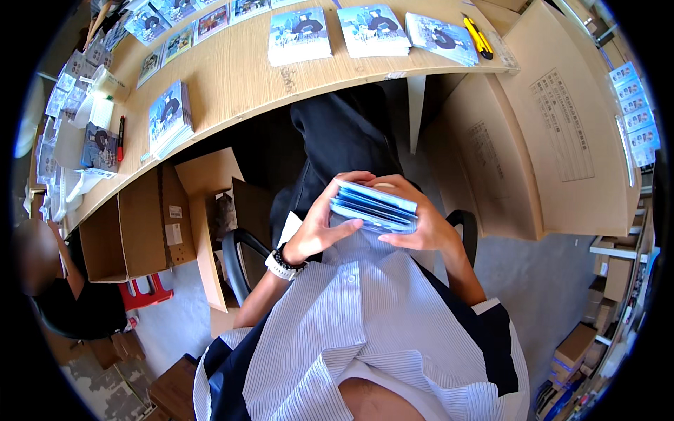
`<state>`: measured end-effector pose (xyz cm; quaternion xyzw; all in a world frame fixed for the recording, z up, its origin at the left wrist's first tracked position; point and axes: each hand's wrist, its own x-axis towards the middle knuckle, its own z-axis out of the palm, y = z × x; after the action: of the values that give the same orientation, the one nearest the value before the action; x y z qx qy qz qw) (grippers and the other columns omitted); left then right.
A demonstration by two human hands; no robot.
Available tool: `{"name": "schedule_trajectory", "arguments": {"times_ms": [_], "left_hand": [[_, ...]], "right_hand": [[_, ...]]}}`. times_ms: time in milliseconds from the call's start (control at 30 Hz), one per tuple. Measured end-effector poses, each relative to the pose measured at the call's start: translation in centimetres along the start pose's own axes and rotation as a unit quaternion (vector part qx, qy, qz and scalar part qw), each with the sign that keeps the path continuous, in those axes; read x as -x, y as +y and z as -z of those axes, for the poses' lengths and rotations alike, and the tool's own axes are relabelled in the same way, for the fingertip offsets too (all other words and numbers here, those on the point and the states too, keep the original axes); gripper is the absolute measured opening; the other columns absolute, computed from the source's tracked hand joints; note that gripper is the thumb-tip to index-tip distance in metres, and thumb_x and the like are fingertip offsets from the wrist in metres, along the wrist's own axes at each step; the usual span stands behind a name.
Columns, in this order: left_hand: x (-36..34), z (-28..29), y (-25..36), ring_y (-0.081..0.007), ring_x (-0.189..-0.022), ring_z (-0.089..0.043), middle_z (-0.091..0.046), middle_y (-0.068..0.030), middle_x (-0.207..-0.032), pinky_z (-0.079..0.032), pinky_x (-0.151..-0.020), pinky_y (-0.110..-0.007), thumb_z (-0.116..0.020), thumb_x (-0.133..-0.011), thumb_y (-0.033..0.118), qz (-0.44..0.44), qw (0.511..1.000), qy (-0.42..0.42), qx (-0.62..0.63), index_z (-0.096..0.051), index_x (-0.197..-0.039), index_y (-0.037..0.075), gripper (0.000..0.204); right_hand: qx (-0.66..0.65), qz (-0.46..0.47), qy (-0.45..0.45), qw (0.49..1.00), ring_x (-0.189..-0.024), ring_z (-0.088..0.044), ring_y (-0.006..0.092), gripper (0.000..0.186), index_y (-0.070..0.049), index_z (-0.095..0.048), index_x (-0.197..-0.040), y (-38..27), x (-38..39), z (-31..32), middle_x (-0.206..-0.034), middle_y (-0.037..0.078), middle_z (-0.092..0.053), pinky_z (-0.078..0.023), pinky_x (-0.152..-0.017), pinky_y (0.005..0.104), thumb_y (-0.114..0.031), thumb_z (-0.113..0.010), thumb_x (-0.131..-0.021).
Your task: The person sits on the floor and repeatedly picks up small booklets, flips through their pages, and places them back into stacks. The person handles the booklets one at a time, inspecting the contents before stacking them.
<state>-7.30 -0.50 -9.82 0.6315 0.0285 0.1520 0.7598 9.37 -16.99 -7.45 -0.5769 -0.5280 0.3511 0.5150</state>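
Observation:
Above my lap, a small stack of thin blue printed booklets or cards (374, 208) sits between my two hands, its layers slightly fanned apart at the edge. My left hand (319, 224) grips the stack's left end, thumb on the near side. At the right end my right hand (426, 219) is closed around it, with its thumb near the lower corner. The fingers behind the stack are partly hidden. Beyond my hands, similar blue printed stacks (300, 36) lie along the table's near edge, with another stack (170, 119) farther left.
A wooden table (232, 77) spans the far side. On it are a yellow utility knife (478, 38) and a red marker (121, 138). Large cardboard boxes (562, 133) stand at right; an open carton (144, 228) is below the table at left. Another person (77, 288) sits far left.

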Motion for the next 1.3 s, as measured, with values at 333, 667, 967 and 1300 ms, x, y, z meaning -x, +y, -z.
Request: {"name": "schedule_trajectory", "arguments": {"times_ms": [333,667,967,1300], "left_hand": [[0.6,-2.6,-1.8,-0.0286,-0.136,-0.045,-0.045,-0.0147,-0.138,-0.036,-0.115,-0.042,-0.066,-0.081,-0.009,-0.010,0.999,0.031,-0.025,-0.031,-0.149,0.011,0.080],[1.3,-2.0,-2.0,-0.0294,-0.138,-0.042,-0.043,-0.0153,-0.140,-0.038,-0.115,-0.042,-0.066,-0.085,-0.007,0.029,0.999,-0.002,-0.015,-0.031,-0.150,0.010,0.076],[1.7,-2.5,-1.9,-0.0259,-0.123,-0.052,-0.045,-0.0148,-0.130,-0.047,-0.101,-0.037,-0.073,-0.092,0.007,0.007,0.989,0.025,-0.148,-0.032,-0.142,0.007,0.065],[1.1,0.5,3.6,-0.0169,-0.113,-0.059,-0.059,-0.0102,-0.120,-0.050,-0.096,-0.033,-0.072,-0.092,0.003,0.002,0.963,0.252,-0.091,-0.041,-0.133,0.003,0.051]], "right_hand": [[-0.137,0.021,0.178,0.974,-0.123,-0.054,0.0241,0.053,-0.007,-0.052,-0.125,2.6,3.1,-4.3,-0.136,0.013,-0.045,-0.046,-0.102,0.0340,-0.009,-0.076,-0.077],[-0.102,0.034,0.185,0.977,-0.119,-0.057,0.0235,0.049,-0.008,-0.055,-0.119,2.8,3.8,-3.9,-0.133,0.014,-0.048,-0.049,-0.100,0.0352,-0.016,-0.078,-0.076],[-0.129,0.060,0.201,0.969,-0.116,-0.058,0.0221,0.046,-0.007,-0.052,-0.118,3.0,2.4,-4.6,-0.130,0.014,-0.050,-0.049,-0.096,0.0310,-0.009,-0.076,-0.079],[-0.123,0.075,0.292,0.945,-0.119,-0.058,0.0220,0.028,0.000,-0.056,-0.130,1.6,-1.8,-1.7,-0.142,0.017,-0.052,-0.047,-0.104,0.0361,-0.008,-0.051,-0.103]]}}
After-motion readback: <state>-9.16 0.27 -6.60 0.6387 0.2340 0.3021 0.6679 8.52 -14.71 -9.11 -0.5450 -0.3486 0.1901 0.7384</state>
